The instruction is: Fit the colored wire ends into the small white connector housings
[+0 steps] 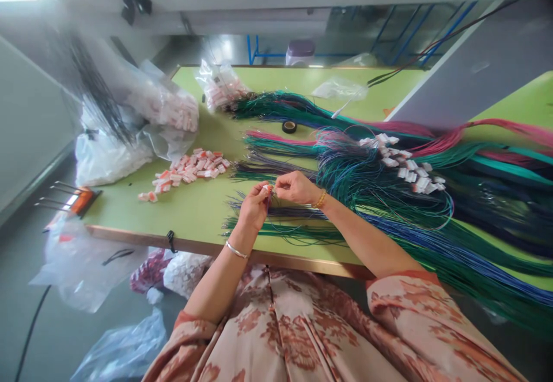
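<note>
My left hand point(254, 204) pinches a small white connector point(267, 188) over the green table point(190, 209). My right hand point(295, 186) is closed in a pinch right beside it, holding a thin wire that runs into the connector. Under both hands lie bundles of purple, green and blue wires point(276, 220). A loose heap of small white and orange connectors point(185, 171) sits to the left of my hands. Finished wires with white connectors point(401, 163) lie to the right.
Long green, blue and pink wire bundles point(453, 197) cover the table's right side. A roll of black tape point(289, 127) lies beyond my hands. Plastic bags of connectors point(164, 108) sit at the far left, with more bags point(86, 261) on the floor.
</note>
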The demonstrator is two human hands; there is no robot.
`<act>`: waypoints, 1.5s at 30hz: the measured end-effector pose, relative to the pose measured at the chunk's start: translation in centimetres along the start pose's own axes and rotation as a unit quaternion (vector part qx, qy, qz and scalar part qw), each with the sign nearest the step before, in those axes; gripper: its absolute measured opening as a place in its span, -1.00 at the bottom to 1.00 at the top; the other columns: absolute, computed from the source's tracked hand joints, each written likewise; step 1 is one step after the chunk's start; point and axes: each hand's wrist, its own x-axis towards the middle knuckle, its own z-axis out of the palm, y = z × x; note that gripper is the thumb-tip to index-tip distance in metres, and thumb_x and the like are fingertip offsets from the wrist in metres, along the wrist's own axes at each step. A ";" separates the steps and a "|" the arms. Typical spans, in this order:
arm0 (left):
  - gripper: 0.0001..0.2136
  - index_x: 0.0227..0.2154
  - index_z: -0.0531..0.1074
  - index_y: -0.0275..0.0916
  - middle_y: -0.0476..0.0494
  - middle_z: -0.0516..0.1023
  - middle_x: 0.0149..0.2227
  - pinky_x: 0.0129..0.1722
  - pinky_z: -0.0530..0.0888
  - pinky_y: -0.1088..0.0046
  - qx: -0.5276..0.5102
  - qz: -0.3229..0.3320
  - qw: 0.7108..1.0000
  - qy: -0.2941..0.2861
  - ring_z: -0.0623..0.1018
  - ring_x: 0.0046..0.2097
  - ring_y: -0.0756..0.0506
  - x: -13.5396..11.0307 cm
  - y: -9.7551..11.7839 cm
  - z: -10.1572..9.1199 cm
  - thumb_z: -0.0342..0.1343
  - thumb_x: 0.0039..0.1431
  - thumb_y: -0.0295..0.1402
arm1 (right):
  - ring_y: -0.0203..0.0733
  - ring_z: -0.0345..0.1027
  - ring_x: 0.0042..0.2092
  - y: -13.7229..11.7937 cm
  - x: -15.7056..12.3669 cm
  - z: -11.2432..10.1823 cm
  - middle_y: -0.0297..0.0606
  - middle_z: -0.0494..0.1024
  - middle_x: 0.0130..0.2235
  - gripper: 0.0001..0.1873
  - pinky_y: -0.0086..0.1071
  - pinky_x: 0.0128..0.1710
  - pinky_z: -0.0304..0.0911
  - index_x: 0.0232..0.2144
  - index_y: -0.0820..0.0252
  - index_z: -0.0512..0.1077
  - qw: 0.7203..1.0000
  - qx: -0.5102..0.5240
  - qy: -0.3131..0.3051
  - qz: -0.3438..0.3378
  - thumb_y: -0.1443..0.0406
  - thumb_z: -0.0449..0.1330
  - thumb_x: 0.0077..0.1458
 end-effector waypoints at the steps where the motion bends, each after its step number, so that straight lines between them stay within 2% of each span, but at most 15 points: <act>1: -0.80 -0.36 0.47 -0.28 -0.01 0.51 -0.44 -0.32 0.39 0.58 0.004 0.001 1.000 -0.002 0.48 -0.42 0.11 0.1 -0.1 -0.1 0.32 -0.07 -0.51 | -0.42 0.03 -0.52 0.0 0.0 0.0 -0.43 0.29 -0.61 -0.81 -0.51 -0.48 0.00 -0.61 0.28 0.39 1.000 0.003 -0.002 0.000 0.28 0.12 -0.06; 7: -0.77 -0.37 0.48 -0.27 -0.02 0.54 -0.43 -0.25 0.40 0.53 0.021 0.028 0.999 -0.006 0.50 -0.38 0.08 0.2 -0.4 -0.2 0.37 -0.14 -0.46 | -0.41 0.05 -0.51 0.4 0.0 0.2 -0.43 0.30 -0.60 -0.79 -0.50 -0.48 0.00 -0.60 0.28 0.39 1.000 0.011 -0.006 0.008 0.26 0.12 -0.04; 14: -0.75 -0.40 0.49 -0.27 -0.02 0.56 -0.43 -0.34 0.38 0.53 0.044 0.056 0.997 0.010 0.46 -0.44 0.09 -0.1 -0.6 -0.1 0.40 -0.19 -0.42 | -0.41 0.04 -0.52 0.7 -0.1 0.5 -0.44 0.30 -0.60 -0.80 -0.49 -0.49 -0.01 -0.57 0.28 0.40 1.000 0.027 0.005 0.014 0.26 0.11 -0.02; 28: -0.75 -0.44 0.49 -0.27 0.02 0.52 -0.49 -0.36 0.36 0.54 0.059 0.079 0.994 0.038 0.45 -0.44 0.09 0.2 -1.1 -0.1 0.41 -0.23 -0.41 | -0.40 0.05 -0.53 0.8 0.3 1.4 -0.43 0.29 -0.61 -0.81 -0.47 -0.49 -0.01 -0.57 0.26 0.38 1.000 0.016 0.020 0.005 0.26 0.10 -0.03; 35: -0.79 -0.44 0.49 -0.28 0.01 0.50 -0.50 -0.34 0.35 0.51 0.058 0.078 0.994 0.046 0.43 -0.46 0.09 0.3 -0.8 0.0 0.38 -0.18 -0.43 | -0.40 0.06 -0.53 0.8 -0.3 1.1 -0.41 0.35 -0.58 -0.79 -0.48 -0.50 -0.01 -0.46 0.28 0.44 1.000 0.011 0.005 0.007 0.23 0.12 0.04; 39: -0.75 -0.43 0.49 -0.28 0.00 0.51 -0.50 -0.36 0.34 0.51 0.054 0.072 0.995 0.052 0.43 -0.46 0.08 0.3 -0.8 -0.1 0.40 -0.23 -0.41 | -0.40 0.06 -0.55 0.8 -0.2 1.3 -0.41 0.34 -0.59 -0.80 -0.48 -0.51 -0.03 -0.47 0.27 0.43 1.000 -0.027 0.007 0.004 0.24 0.11 0.05; 45: -0.72 -0.44 0.48 -0.29 0.02 0.51 -0.48 -0.34 0.32 0.51 0.080 0.092 0.990 0.066 0.44 -0.43 0.07 0.2 -1.2 0.1 0.41 -0.28 -0.41 | -0.36 0.11 -0.53 -0.2 -0.1 1.8 -0.31 0.41 -0.57 -0.82 -0.45 -0.47 -0.04 -0.52 0.25 0.41 0.987 -0.154 0.035 0.000 0.30 0.10 0.05</act>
